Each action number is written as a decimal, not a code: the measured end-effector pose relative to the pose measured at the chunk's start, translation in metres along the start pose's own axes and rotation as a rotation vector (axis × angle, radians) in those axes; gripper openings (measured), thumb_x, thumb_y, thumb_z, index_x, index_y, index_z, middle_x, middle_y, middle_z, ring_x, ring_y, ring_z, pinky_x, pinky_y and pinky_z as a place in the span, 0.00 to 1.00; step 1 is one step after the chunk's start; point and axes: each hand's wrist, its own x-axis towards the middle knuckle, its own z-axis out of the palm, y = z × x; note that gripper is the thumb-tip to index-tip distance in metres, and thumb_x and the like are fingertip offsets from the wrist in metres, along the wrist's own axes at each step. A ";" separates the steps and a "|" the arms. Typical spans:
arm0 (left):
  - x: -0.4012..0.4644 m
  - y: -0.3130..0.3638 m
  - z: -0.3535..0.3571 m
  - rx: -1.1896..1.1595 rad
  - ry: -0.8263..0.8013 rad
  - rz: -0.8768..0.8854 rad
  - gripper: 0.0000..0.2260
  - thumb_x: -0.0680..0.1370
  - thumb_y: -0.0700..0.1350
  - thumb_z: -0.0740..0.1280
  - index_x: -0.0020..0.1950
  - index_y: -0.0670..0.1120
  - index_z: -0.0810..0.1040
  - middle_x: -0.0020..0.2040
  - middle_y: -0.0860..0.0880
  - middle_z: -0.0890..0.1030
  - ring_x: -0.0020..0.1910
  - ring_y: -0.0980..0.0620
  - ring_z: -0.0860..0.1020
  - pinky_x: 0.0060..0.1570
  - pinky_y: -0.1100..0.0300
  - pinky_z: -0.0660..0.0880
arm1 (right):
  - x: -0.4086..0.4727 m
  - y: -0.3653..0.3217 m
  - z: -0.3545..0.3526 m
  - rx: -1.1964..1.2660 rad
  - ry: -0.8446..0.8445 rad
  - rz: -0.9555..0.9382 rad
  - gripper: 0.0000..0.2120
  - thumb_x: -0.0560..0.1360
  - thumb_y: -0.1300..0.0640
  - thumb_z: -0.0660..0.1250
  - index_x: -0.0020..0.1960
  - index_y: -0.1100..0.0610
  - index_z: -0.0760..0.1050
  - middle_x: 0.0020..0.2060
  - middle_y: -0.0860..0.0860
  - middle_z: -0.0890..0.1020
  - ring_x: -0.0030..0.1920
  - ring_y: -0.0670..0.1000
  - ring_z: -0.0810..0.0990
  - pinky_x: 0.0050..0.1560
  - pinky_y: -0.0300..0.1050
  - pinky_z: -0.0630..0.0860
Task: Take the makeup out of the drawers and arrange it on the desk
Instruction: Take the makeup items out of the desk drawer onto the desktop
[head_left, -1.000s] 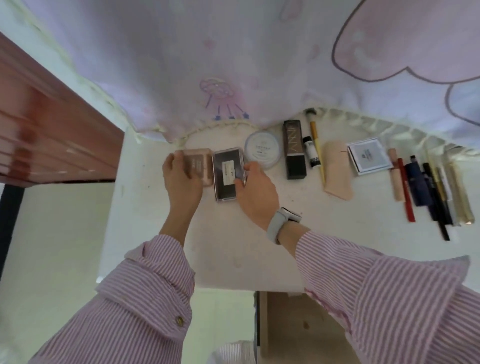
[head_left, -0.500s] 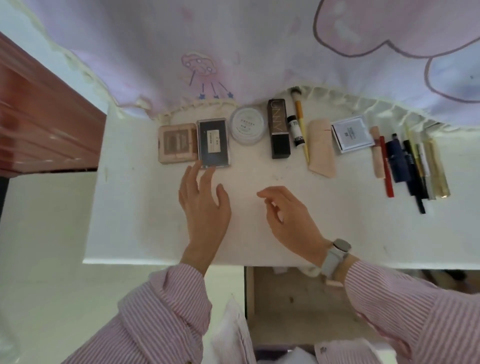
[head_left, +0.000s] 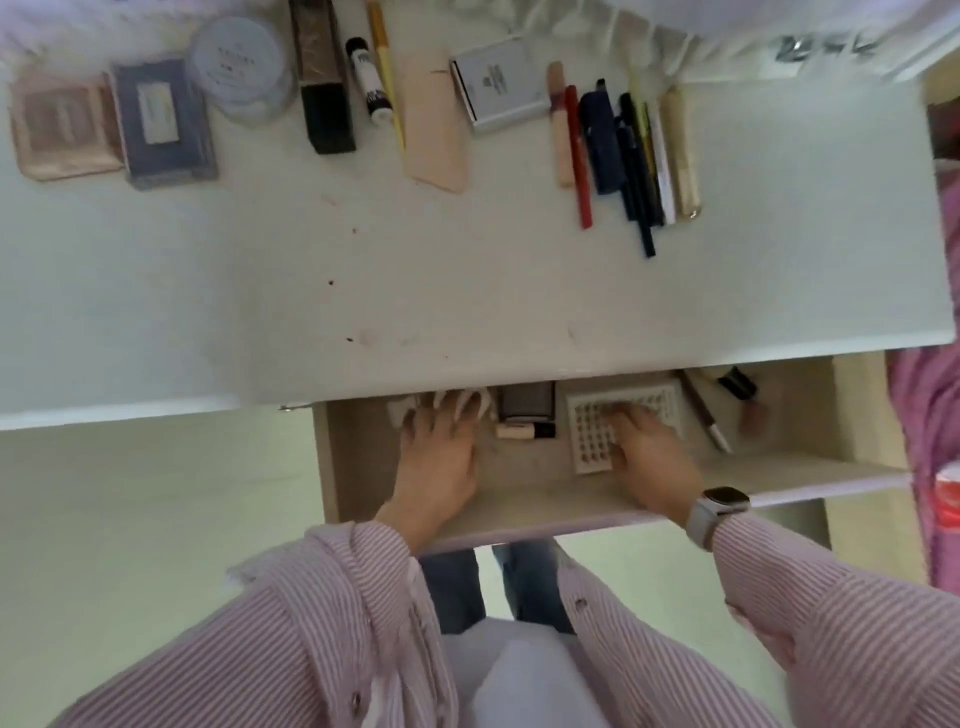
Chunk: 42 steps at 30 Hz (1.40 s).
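The drawer (head_left: 524, 512) under the white desk (head_left: 467, 291) stands open, and both my hands are inside it. My left hand (head_left: 441, 452) spreads its fingers over small white items (head_left: 397, 411) at the back left. My right hand (head_left: 649, 460) lies on a white palette (head_left: 592, 421) with rows of round pans; blur hides its grip. Between the hands sit a dark compact (head_left: 524, 402) and a beige tube (head_left: 517, 430). A pen (head_left: 706, 415) and a dark-capped bottle (head_left: 737, 383) lie at the right. Along the desk's back sit a pink palette (head_left: 62, 124), a dark blue palette (head_left: 161, 122), a round jar (head_left: 239, 67) and several pencils (head_left: 628, 150).
Also in the row on the desk are a dark box (head_left: 324, 78), a yellow brush (head_left: 387, 78), a beige sponge (head_left: 434, 119) and a silver compact (head_left: 498, 83). Pink fabric (head_left: 924, 467) hangs at the right edge. The desk's front edge overhangs the back of the drawer.
Both hands have left the desk top and dropped into the open drawer. The camera has tilted down, so the makeup row now sits at the top of the view.
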 end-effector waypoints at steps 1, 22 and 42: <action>0.009 0.004 0.006 0.074 -0.030 -0.002 0.29 0.77 0.46 0.60 0.76 0.49 0.52 0.76 0.45 0.54 0.74 0.38 0.51 0.69 0.37 0.50 | 0.005 0.010 0.002 -0.040 0.006 0.002 0.25 0.74 0.63 0.60 0.71 0.59 0.61 0.70 0.58 0.65 0.70 0.58 0.62 0.66 0.53 0.64; 0.001 0.003 0.024 0.023 -0.163 -0.169 0.20 0.75 0.49 0.66 0.64 0.44 0.68 0.63 0.43 0.69 0.55 0.41 0.75 0.50 0.50 0.73 | -0.010 0.019 -0.022 -0.266 0.059 -0.425 0.17 0.69 0.66 0.64 0.57 0.56 0.71 0.50 0.53 0.79 0.49 0.56 0.77 0.47 0.47 0.71; -0.012 -0.117 -0.162 -0.990 0.699 -0.542 0.23 0.78 0.40 0.58 0.73 0.47 0.60 0.64 0.46 0.71 0.57 0.48 0.72 0.53 0.56 0.71 | 0.075 -0.226 -0.123 0.989 0.109 -0.099 0.08 0.80 0.58 0.55 0.46 0.61 0.67 0.42 0.57 0.74 0.42 0.56 0.73 0.48 0.51 0.73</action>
